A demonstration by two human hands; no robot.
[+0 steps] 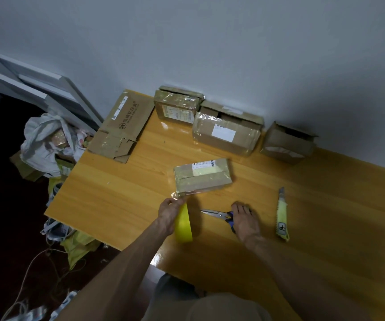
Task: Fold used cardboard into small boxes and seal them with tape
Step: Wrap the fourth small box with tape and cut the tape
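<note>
A small cardboard box (202,177) wrapped in clear tape lies in the middle of the wooden table (117,193). My left hand (169,215) grips a yellow roll of tape (183,224) just in front of the box's near left corner, and a strip of clear tape runs from the roll to that corner. My right hand (244,220) lies on the blue handles of a pair of scissors (219,215), whose blades point left. Whether its fingers curl round the handles is hidden.
A yellow utility knife (282,215) lies right of the scissors. Three taped boxes (227,133) stand along the wall, and a flattened carton (123,126) lies at the table's far left corner. Bags and cardboard scraps (48,140) pile on the floor to the left.
</note>
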